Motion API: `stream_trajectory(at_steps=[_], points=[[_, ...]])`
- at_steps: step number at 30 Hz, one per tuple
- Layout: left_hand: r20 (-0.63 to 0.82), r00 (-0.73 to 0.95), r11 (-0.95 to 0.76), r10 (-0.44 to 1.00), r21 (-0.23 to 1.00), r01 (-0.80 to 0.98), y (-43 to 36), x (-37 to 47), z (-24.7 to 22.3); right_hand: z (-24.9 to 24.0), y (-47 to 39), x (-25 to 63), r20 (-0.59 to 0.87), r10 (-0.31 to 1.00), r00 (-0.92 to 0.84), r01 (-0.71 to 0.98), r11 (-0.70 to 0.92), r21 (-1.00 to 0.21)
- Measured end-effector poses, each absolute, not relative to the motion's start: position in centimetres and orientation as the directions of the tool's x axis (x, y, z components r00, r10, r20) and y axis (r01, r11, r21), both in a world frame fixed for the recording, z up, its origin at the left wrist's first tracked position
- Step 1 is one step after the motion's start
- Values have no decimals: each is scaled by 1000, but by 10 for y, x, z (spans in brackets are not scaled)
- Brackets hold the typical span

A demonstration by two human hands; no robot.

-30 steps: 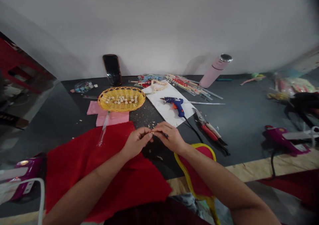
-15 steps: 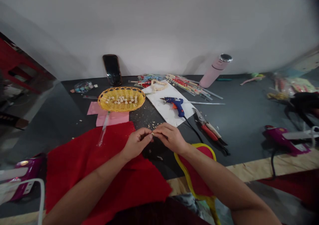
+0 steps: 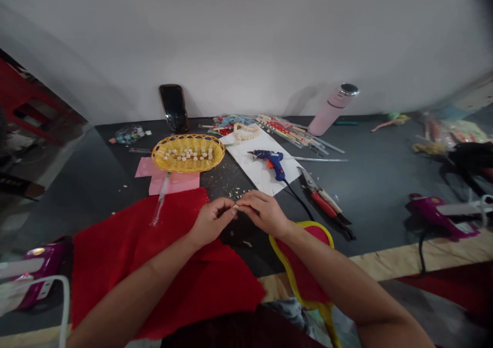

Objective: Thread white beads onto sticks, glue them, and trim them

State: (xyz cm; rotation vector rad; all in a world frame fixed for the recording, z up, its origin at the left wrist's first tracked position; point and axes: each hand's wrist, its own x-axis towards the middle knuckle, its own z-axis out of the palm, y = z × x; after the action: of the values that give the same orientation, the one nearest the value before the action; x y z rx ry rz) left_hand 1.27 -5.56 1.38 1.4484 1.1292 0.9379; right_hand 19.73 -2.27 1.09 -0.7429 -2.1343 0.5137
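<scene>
A small pale piece (image 3: pixel 236 207) is pinched between the fingertips of my left hand (image 3: pixel 215 217) and my right hand (image 3: pixel 263 212), which meet above the dark tabletop. Both hands are closed on it, and the fingers hide most of its shape. Pale crumbs (image 3: pixel 235 194) lie scattered just beyond my fingertips. Farther off to the left, a yellow woven basket (image 3: pixel 156 158) holds several small whitish pieces. Red cloth (image 3: pixel 154 255) spreads beneath my left forearm. A red pad with yellow edging (image 3: pixel 304 266) lies under my right forearm.
A blue glue gun (image 3: pixel 273 163) rests on white paper (image 3: pixel 248 165), with red-handled pruning shears (image 3: pixel 325 201) to its right. Behind lie wrapped sticks (image 3: pixel 285 129), a phone (image 3: pixel 173 107) and a leaning pink flask (image 3: pixel 331 112). Purple devices (image 3: pixel 442 217) stand at both sides.
My hands stay in almost the same place, with the small pale piece still between the fingertips. The lower edge of the red cloth has shifted slightly.
</scene>
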Motion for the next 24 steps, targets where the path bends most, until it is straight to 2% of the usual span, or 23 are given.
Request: stream_trajectory(at_steps=[9, 19, 24], points=[[-45, 228, 17, 973, 992, 123, -55, 14, 13, 14, -23, 198, 526, 664, -532, 318, 732, -603], [-38, 241, -1, 970, 988, 157, -55, 14, 11, 11, -22, 198, 547, 643, -537, 347, 759, -551], [-30, 248, -17, 968, 982, 187, -55, 14, 11, 11, -23, 198, 538, 645, -542, 338, 754, -563]])
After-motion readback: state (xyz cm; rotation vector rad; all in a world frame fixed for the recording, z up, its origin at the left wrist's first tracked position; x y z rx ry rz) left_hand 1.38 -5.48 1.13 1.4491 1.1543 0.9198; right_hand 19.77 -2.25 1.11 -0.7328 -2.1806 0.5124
